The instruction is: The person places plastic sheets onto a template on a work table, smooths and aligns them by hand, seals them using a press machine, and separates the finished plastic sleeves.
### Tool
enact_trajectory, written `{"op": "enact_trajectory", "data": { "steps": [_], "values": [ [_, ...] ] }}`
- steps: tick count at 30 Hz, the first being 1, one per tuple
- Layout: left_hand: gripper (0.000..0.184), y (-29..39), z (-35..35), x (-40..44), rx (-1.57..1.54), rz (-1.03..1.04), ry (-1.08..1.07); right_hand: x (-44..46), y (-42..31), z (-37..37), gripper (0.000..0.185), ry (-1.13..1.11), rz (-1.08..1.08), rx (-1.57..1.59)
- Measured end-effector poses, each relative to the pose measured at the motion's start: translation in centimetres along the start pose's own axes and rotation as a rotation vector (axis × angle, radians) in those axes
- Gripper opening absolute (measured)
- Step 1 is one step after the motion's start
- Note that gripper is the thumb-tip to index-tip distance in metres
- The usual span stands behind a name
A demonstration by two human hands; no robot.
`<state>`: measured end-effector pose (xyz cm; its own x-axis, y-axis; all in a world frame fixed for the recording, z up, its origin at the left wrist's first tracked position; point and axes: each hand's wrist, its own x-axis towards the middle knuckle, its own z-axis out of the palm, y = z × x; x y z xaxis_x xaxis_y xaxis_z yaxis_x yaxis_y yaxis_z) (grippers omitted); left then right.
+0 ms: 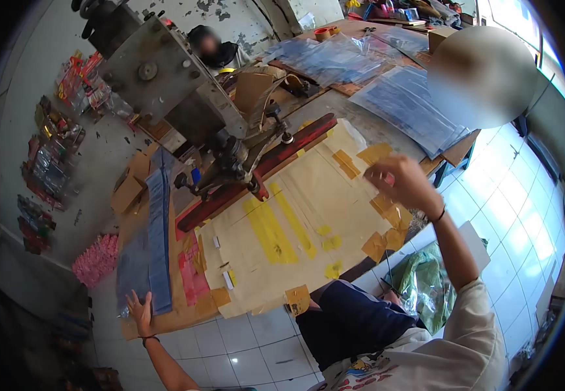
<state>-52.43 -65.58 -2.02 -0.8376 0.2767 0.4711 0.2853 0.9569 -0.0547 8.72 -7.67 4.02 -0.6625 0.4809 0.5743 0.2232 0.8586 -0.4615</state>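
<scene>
Fingers of the left hand [140, 314] are spread open beside the near end of the blue plastic sheets [142, 267], and nothing is seen gripped by them; whether the sheets are touched cannot be told. By the right hand [403, 184], fingers bent inward are held above the taped right edge of the paper-covered board [308, 195]; whether anything small is pinched there cannot be made out.

The blue plastic sheets are laid lengthwise on the table's left side, with a darker folded strip along their right part. Across the far part of the board a red bar [289, 146] is carried by the press machine [158, 72]; whether the board is touched by it cannot be seen. The board is marked by yellow tape strips [272, 231] and edged with brown tape [375, 246].

More clear plastic sheets [406, 107] are piled on the far table. By neither pile is it shown which sheets are finished and which are left, so the stage reached cannot be judged.

Behind the machine, an opened cardboard box [253, 91] is seen, its contents hidden. Another cardboard box [131, 186] is set left of the machine, flaps raised, with its inside also unseen. Clear, crumpled plastic is held in a green bag [425, 283] on the floor. Small goods in plastic packets [51, 159] are hung on the wall.
</scene>
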Motion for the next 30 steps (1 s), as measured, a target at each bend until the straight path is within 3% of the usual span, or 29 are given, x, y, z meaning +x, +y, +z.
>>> {"op": "enact_trajectory", "data": {
  "steps": [1, 4, 7, 9, 11, 13, 14, 17, 19, 21, 25, 28, 30],
  "values": [
    [0.069, 0.3, -0.5, 0.2, 0.043, 0.041, 0.003, 1.3, 1.3, -1.0, 0.012, 0.023, 0.002, -0.033],
    [0.061, 2.8, -2.3, 3.6, -0.236, 0.092, 0.363, 7.0, 7.6, -2.2, 0.017, 0.025, 0.029, -0.211],
    [0.045, 14.2, -10.2, 3.1, -0.652, 0.109, 0.421, 12.8, 14.2, -2.5, 0.026, -0.180, 0.004, -0.348],
    [0.027, 23.9, -15.3, 0.0, -0.745, 0.411, 0.424, 15.6, 19.1, -1.5, 0.034, -0.275, 0.009, -0.360],
    [0.019, 32.8, -21.2, -4.8, -0.689, 0.743, 0.215, 16.4, 21.5, 0.1, 0.044, -0.294, -0.021, -0.411],
    [0.015, 40.0, -23.2, -7.6, -0.693, 1.281, 0.323, 15.5, 22.7, 1.8, 0.053, -0.238, -0.065, -0.508],
    [0.014, 42.9, -23.7, -9.4, -0.718, 1.445, 0.256, 15.7, 24.2, 2.7, 0.055, -0.190, -0.012, -0.447],
    [0.010, 51.2, -25.5, -15.0, -0.831, 1.716, 0.100, 16.4, 23.5, 2.3, 0.056, -0.279, 0.045, -0.402],
    [0.007, 57.0, -25.7, -17.4, -0.885, 1.744, 0.088, 16.3, 23.1, 2.5, 0.056, -0.245, 0.044, -0.385],
    [0.008, 63.2, -25.0, -18.7, -1.045, 1.679, -0.128, 16.5, 23.0, 2.0, 0.054, -0.201, 0.022, -0.358],
    [0.022, 75.1, -22.9, -19.7, -1.002, 1.325, -0.430, 16.5, 23.5, 1.1, 0.049, -0.138, -0.014, -0.299],
    [0.026, 80.0, -19.3, -20.4, -0.861, 1.260, -0.421, 16.1, 24.4, 0.4, 0.039, -0.109, 0.000, -0.321],
    [0.028, 80.1, -18.9, -21.1, -0.945, 1.216, -0.365, 16.3, 25.3, 0.3, 0.033, -0.077, -0.006, -0.335]
  ]
}}
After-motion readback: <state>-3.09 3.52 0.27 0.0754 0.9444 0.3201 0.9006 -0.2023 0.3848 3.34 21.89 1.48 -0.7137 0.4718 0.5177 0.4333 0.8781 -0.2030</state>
